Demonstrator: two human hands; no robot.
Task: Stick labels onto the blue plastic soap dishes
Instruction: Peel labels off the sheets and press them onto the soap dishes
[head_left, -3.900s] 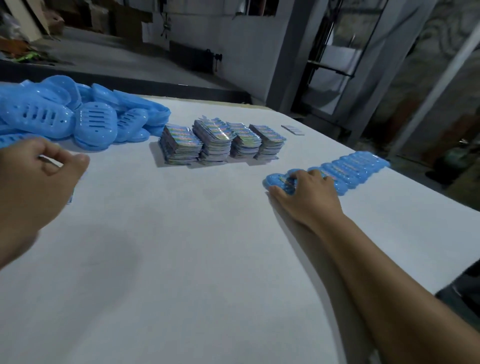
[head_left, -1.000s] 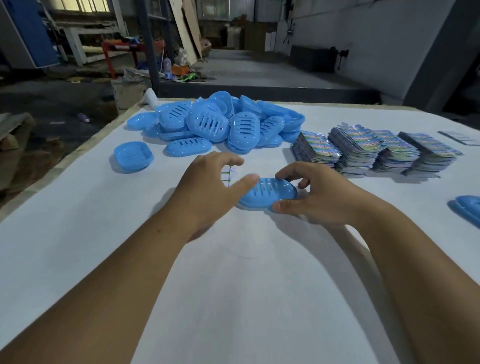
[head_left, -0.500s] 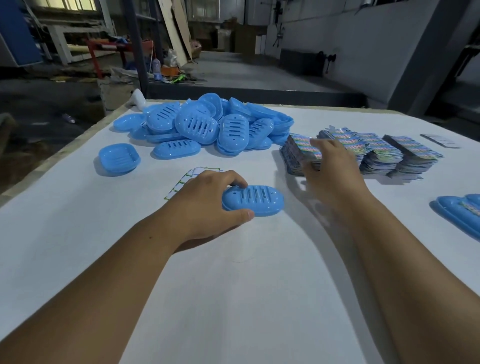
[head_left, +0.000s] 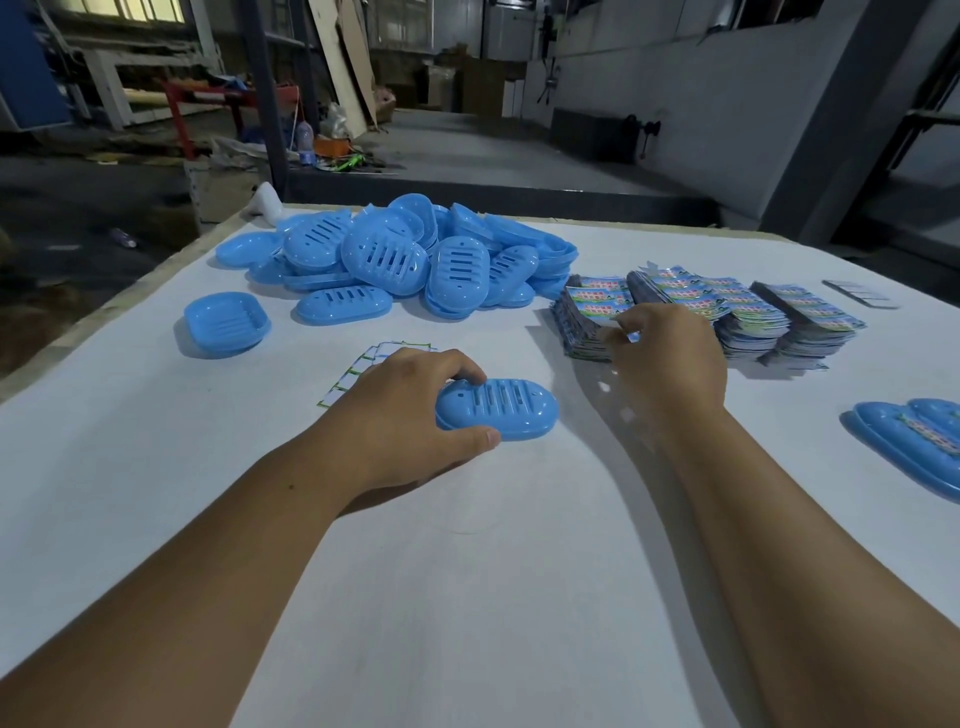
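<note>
We work at the white table (head_left: 467, 597), and we place everything else from the slotted soap dish (head_left: 497, 409) lying face down near its middle. Beyond that dish, toward the far edge, rises the heap of blue dishes (head_left: 415, 254) not yet labelled. To the right of the dish and a little beyond stand the label stacks (head_left: 727, 312), four side by side. Far to its right, at the table's edge, lie finished dishes (head_left: 914, 441) with a label showing. A lone open dish (head_left: 227, 322) sits to its far left.

Our left hand (head_left: 410, 415) grips the dish's left end, thumb along the near rim and fingers curled over the top. Our right hand (head_left: 670, 353) is at the nearest stack with fingers bent onto the top labels; whether it has one pinched, we cannot tell.

To do this well, we judge we should lift one label only, keep the dish pinned flat, and lay the label squarely before pressing it smooth.
</note>
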